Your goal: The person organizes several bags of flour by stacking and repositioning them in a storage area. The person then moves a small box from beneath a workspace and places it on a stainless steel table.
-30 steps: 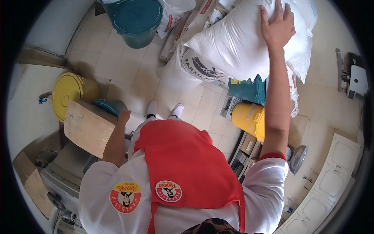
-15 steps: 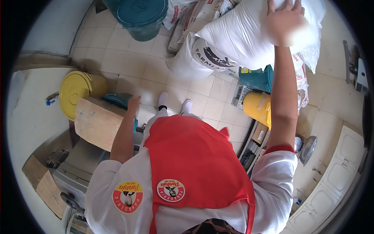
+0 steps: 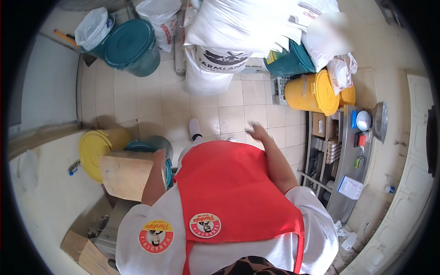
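My right hand [image 3: 258, 132] hangs in the air over the tiled floor, just beyond the right edge of my red apron [image 3: 229, 183]. It is slightly smeared by motion, its fingers look loosely apart, and nothing shows in it. At my left side my left hand [image 3: 160, 155] hangs by a wooden board [image 3: 126, 172] and a teal bin [image 3: 161, 145]; its fingers are hidden. Ahead of me, out of reach of both hands, large white sacks [image 3: 238, 23] lie piled up. Below them stands a white sack with a dark printed picture [image 3: 208, 75].
A lidded green bin [image 3: 133, 46] stands far left, a yellow lidded bin [image 3: 98, 153] near left. At right are a yellow bin [image 3: 311, 91], a teal bin [image 3: 289, 62] and a metal shelf table [image 3: 341, 183] holding small items. A grey crate [image 3: 278, 90] sits on the floor.
My right hand has come off the white sack and down to near my apron. The view has turned right, so the sacks now sit further left. My left arm still hangs down.
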{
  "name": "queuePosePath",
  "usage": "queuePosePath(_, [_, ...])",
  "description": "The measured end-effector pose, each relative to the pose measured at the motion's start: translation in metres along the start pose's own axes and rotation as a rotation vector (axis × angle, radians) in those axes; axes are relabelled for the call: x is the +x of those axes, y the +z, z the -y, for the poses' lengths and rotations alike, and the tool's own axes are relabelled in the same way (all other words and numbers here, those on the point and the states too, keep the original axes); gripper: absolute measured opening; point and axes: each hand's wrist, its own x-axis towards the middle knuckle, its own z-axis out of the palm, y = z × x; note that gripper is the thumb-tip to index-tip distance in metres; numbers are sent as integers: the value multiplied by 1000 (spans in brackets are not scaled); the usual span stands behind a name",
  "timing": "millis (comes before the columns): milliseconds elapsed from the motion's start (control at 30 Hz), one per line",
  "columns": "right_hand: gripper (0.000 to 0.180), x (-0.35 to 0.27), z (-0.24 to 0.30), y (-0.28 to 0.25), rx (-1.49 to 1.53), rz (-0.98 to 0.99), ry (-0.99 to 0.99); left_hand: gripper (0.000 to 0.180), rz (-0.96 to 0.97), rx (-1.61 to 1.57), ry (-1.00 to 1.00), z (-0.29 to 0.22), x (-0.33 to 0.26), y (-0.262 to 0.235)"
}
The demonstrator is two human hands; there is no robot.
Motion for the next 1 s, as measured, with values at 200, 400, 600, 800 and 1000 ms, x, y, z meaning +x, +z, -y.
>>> queuePosePath(200, [59, -264, -201, 142, 430, 107, 727, 25, 34, 353, 123, -18, 8, 26])
queuePosePath(400, [45, -354, -192, 169, 1097, -430, 1080, 26, 33, 418, 246, -133, 1, 130])
queuePosePath(600, [46, -338, -215, 234, 1277, -567, 659, 38, 208, 477, 427, -211, -71, 280])
queuePosePath(800, [42, -357, -260, 266, 1151, -683, 794, 41, 317, 583, 368, -190, -97, 349])
queuePosePath(1000, [46, -399, -252, 275, 1473, -715, 1070, 44, 220, 911, 107, -173, -79, 326])
